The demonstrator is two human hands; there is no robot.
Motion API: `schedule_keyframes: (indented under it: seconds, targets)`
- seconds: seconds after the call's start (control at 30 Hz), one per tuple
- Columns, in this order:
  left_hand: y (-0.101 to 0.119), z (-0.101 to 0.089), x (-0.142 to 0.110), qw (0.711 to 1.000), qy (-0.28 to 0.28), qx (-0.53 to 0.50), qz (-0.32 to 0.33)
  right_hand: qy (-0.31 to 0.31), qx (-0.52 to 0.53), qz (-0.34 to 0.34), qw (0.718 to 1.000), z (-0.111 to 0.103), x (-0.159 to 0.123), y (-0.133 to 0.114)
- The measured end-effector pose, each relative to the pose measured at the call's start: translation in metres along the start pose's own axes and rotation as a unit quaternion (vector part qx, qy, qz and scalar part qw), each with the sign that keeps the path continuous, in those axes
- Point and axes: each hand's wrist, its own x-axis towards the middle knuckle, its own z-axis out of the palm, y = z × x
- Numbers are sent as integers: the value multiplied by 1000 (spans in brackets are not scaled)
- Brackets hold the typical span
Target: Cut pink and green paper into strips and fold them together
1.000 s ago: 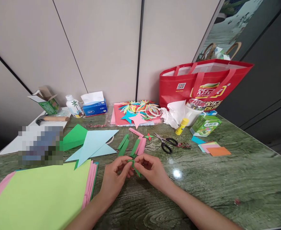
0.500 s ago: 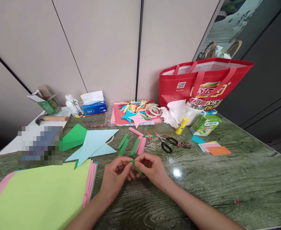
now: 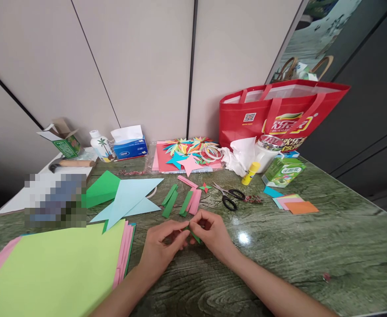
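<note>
A small folded green paper strip point(image 3: 196, 237) is held just above the table, its lower end poking out below the fingers. My right hand point(image 3: 211, 229) pinches it between thumb and forefinger. From the other side, my left hand point(image 3: 162, 242) closes its thumb and fingertips on the strip's upper end, which the fingers mostly cover. Just beyond lie green paper strips point(image 3: 170, 204), pink paper strips point(image 3: 196, 200), a small red-and-green paper star point(image 3: 205, 188) and black-handled scissors point(image 3: 229, 201).
A stack of coloured paper point(image 3: 57, 264) is at left, with folded light-blue paper point(image 3: 130, 198) behind it. Farther back are a tissue pack point(image 3: 129, 147), a glue stick point(image 3: 250, 173), a green carton point(image 3: 283, 171) and a red bag point(image 3: 246, 127). Paper slips point(image 3: 300, 207) lie at right.
The green strip and my left fingertips have shifted slightly to the right. My right hand has stayed nearly in place, and less of the strip's upper part shows.
</note>
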Motion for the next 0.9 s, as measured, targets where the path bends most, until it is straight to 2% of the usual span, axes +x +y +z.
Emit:
schedule_keyframes:
  seconds: [0.17,0.3,0.67,0.77,0.9]
  targets:
    - [9,-3,6,983,-4,-126,-136,-17,4,-8,1000,-2,1,3]
    - [8,-3,8,956,-6,-225,-190,-20,-8,-17,1000,-2,1,4]
    - [-2,-7,9,899,-51,-346,-263,-31,-39,-28,998,-2,-1,0]
    - [-3,-9,10,899,-48,-336,-276,-37,-42,-35,998,-2,-1,0]
    - [-1,-9,10,919,-46,-290,-262,-41,-71,-54,995,-2,-2,2]
